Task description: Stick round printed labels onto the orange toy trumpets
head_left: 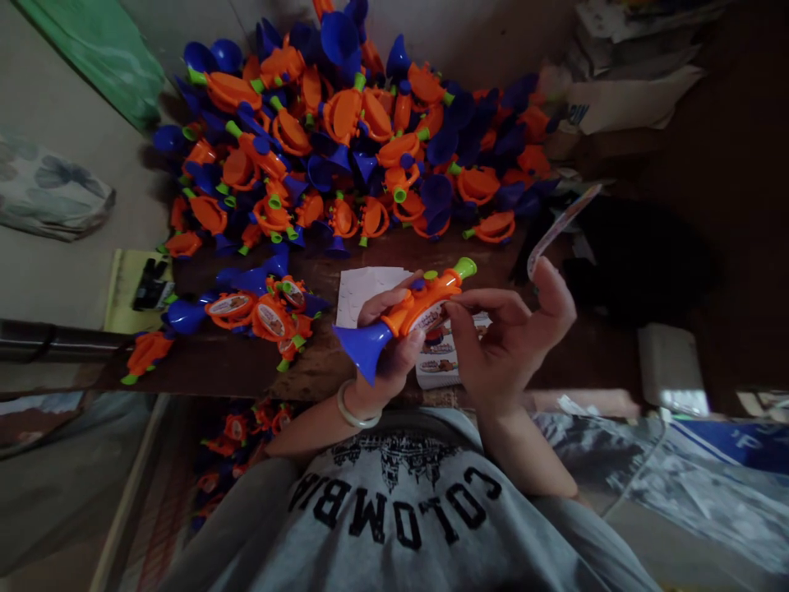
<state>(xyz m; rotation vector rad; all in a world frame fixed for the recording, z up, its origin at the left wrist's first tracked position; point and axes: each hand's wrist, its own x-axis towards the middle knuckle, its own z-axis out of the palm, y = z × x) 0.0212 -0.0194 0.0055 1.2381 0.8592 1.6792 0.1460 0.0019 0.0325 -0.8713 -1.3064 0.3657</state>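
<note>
My left hand [394,353] is wrapped round a toy trumpet [425,300] with an orange body, a blue bell and a lime-green mouthpiece. The bell points left and down, the mouthpiece up and right. On the trumpet's near side is an oval printed sticker [426,319]. The thumb and forefinger of my right hand [502,341] are pinched at the right end of that sticker. A thin, curved printed strip [558,230] stands up from the other fingers of my right hand. Below the trumpet lies a sheet of printed stickers [439,366], partly hidden by my hands.
A large heap of toy trumpets [345,115] covers the back of the brown table [326,353]. Several stickered trumpets [269,316] lie to the left, near a yellow pad [123,288]. White paper [363,288] lies behind my hands. More trumpets [234,436] are below the table edge.
</note>
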